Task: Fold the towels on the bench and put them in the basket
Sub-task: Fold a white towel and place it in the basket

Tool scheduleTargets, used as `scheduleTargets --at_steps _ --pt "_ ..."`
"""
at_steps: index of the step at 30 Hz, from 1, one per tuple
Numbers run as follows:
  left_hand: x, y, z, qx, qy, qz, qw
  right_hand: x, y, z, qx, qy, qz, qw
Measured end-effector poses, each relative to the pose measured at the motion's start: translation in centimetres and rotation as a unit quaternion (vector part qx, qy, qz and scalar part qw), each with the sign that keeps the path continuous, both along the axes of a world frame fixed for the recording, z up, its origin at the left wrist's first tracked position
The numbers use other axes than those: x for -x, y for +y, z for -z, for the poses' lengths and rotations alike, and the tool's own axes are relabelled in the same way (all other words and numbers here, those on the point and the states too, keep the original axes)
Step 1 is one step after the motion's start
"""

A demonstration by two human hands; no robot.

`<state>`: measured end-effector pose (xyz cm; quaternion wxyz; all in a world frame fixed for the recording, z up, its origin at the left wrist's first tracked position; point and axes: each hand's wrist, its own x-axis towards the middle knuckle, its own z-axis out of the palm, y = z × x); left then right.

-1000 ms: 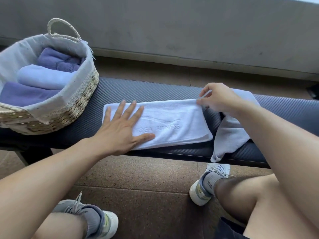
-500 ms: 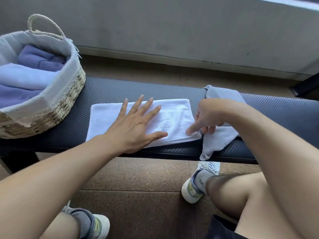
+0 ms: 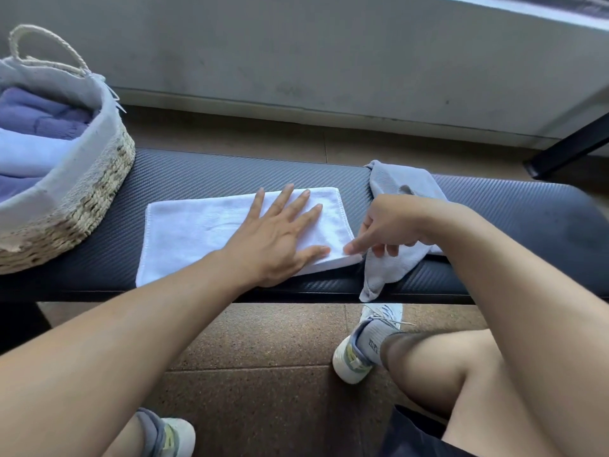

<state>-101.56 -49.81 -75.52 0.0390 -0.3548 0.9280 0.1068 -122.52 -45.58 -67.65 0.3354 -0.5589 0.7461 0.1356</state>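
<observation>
A white towel (image 3: 197, 232), folded into a rectangle, lies flat on the black bench (image 3: 230, 173). My left hand (image 3: 280, 239) presses flat on its right half with fingers spread. My right hand (image 3: 392, 222) touches the towel's near right corner with a straight index finger, its other fingers loosely curled and holding nothing. A crumpled grey towel (image 3: 402, 179) lies just right of the white one, partly under my right hand, and hangs over the bench's front edge. The woven basket (image 3: 92, 192) with a cloth liner stands at the bench's left end, holding folded purple and pale blue towels (image 3: 39, 127).
A grey wall (image 3: 329, 61) runs behind the bench. A black slanted bar (image 3: 570, 146) stands on the floor at the far right. My knees and white shoes (image 3: 356, 357) are on the brown floor below the bench's front edge.
My right hand laid the white towel's right end over to the left, making it shorter, then dropped to its near right corner. My left hand slid right along the towel. The view shifted right.
</observation>
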Motion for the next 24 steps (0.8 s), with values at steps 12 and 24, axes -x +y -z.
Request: scheduleTargets --at_steps 12,24 --pt "0.8 0.0 1.2 0.001 -0.014 0.001 1.000 -1.1 0.0 0.2 -0.013 0.110 -0.031 0.993" --pt "0.1 -0.4 0.2 -0.060 0.068 -0.036 0.995 -4.8 -1.8 3.3 0.341 -0.013 0.010 0.940"
